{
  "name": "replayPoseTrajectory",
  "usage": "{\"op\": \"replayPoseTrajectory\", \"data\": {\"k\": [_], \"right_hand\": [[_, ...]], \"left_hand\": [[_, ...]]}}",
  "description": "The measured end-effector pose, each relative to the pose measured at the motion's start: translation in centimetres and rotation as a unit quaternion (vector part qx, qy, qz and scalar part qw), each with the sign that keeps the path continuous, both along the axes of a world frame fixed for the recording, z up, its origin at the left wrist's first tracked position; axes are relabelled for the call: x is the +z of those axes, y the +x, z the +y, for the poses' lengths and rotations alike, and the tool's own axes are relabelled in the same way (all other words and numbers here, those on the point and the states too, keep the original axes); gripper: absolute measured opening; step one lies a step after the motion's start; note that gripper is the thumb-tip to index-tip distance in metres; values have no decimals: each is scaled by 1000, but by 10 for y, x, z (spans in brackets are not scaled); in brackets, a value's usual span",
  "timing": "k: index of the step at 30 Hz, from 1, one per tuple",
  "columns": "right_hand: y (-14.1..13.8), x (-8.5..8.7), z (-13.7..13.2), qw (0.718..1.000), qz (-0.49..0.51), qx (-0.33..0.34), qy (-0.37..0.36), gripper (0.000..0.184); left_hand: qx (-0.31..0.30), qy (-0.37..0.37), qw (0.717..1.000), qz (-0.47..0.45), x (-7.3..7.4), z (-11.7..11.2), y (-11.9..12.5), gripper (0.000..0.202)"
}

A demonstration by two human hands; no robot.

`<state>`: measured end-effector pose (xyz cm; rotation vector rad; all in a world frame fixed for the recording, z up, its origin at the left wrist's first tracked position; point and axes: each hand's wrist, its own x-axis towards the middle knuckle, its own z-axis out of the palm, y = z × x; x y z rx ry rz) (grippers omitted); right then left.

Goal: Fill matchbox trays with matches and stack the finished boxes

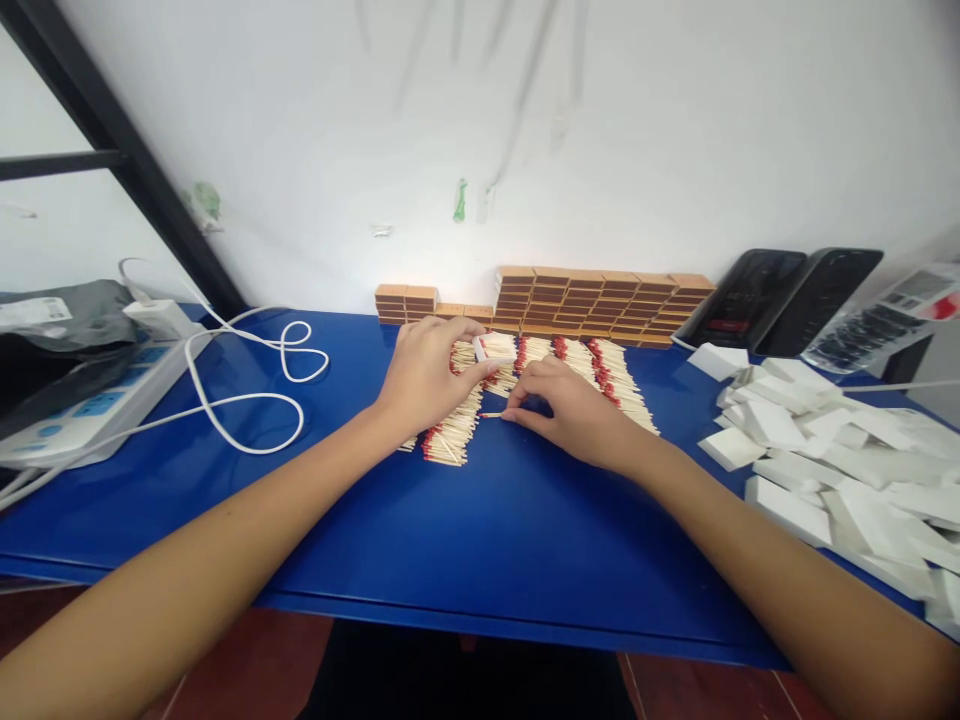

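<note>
My left hand [433,365] grips a small white matchbox tray [495,349] between thumb and fingers, and matches lie inside it. Just to the right and nearer me, my right hand [566,408] pinches a single match [490,415] between thumb and forefinger, low over the blue table. Rows of loose red-headed matches [450,440] lie beneath and beside my left hand. More rows of matches [574,362] spread behind my right hand, which partly covers them.
Stacked brown matchboxes [585,300] line the wall. A heap of white trays [840,430] lies at the right, below two phones [750,300] and a clear plastic package [877,315]. On the left are a white cable [247,397] and a power strip [97,405]. The blue table [465,540] ends near me.
</note>
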<state>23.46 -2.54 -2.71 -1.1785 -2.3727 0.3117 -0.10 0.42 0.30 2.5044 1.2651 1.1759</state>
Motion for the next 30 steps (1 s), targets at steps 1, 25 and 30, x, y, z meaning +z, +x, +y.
{"op": "replayPoseTrajectory", "data": {"k": [1,25,30], "right_hand": [[0,-1,0,1000,0,-3,-7,14],[15,22,1,995,48,-33,76,20],[10,15,2,990,78,-20,113,14]], "left_hand": [[1,1,1000,0,0,0,0,31],[-136,-42,990,2,-6,-5,4,31],[-150,-43,988,-8,-7,-4,4,31]]}}
